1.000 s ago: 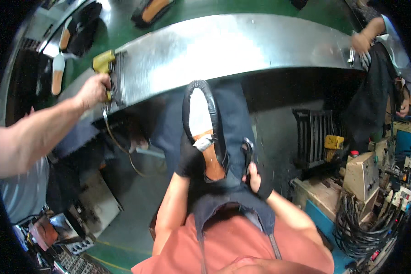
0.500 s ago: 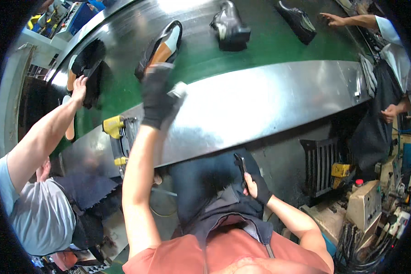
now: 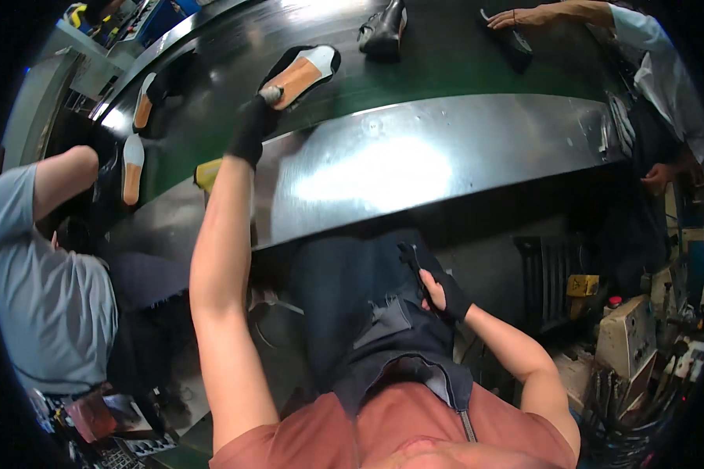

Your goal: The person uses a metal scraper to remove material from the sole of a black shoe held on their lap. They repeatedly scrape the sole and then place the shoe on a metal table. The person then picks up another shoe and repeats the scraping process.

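My left hand [image 3: 258, 125], in a black glove with bare fingertips, reaches far over the bench and is closed on the near end of a black shoe [image 3: 299, 53]. The shoe's tan-and-white insole [image 3: 305, 76] faces up. My right hand [image 3: 440, 293], gloved the same way, is low in front of my lap, wrapped round dark pliers [image 3: 409, 256] whose head points up and away. Partly hidden behind my left forearm, a yellow air tool [image 3: 206, 174] lies on the metal bench top.
The bench's metal ledge [image 3: 446, 156] borders a green belt [image 3: 446, 78] bearing another black shoe [image 3: 384, 31] and insole-topped pieces [image 3: 132, 172]. A co-worker's hand [image 3: 516, 17] touches a dark shoe [image 3: 512, 47] at far right. Another person [image 3: 55, 313] is at left. A machine box [image 3: 624, 336] stands lower right.
My left hand has come onto the shoe, which now lies turned more toward the right. The left co-worker's arm has drawn back; the right co-worker's hand has reached the dark shoe.
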Available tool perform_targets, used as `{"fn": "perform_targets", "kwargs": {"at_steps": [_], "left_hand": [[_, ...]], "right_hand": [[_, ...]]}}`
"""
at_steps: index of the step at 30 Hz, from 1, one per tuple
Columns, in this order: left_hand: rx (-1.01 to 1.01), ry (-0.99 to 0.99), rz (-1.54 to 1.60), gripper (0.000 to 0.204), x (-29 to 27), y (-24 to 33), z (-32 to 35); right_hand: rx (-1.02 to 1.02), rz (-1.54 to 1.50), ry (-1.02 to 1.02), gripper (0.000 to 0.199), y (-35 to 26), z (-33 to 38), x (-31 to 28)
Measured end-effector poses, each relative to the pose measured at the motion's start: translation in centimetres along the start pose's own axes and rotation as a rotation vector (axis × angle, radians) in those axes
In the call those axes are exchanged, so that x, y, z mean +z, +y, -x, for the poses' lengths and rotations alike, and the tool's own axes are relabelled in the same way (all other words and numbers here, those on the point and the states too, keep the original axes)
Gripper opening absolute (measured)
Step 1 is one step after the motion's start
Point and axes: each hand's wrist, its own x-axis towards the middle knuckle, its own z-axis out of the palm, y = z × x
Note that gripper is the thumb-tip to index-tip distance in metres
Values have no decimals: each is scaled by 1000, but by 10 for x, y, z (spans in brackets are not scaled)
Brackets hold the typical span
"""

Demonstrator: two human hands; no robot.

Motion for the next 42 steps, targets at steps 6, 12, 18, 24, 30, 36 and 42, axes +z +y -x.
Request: {"fn": "perform_targets", "kwargs": {"at_steps": [6, 12, 18, 24, 30, 36, 42], "left_hand": [[522, 193, -183, 46, -83, -96, 224], [713, -147, -566, 68, -24, -93, 326], [783, -361, -898, 36, 61, -85, 310], [239, -317, 16, 87, 62, -133, 251], [114, -249, 123, 78, 68, -140, 252], [193, -305, 92, 76, 68, -133, 260], [260, -284, -26, 68, 76, -132, 261]], "right_hand": [[-54, -245, 85, 54, 54, 47, 25], [-177, -242, 67, 49, 61, 94, 13], [-264, -90, -27, 44, -6, 141, 21], [-369, 28, -202, 44, -18, 130, 44], [-170, -298, -475, 50, -30, 71, 40], [-10, -348, -432, 50, -45, 95, 47], [-314, -63, -461, 47, -23, 66, 22]]}}
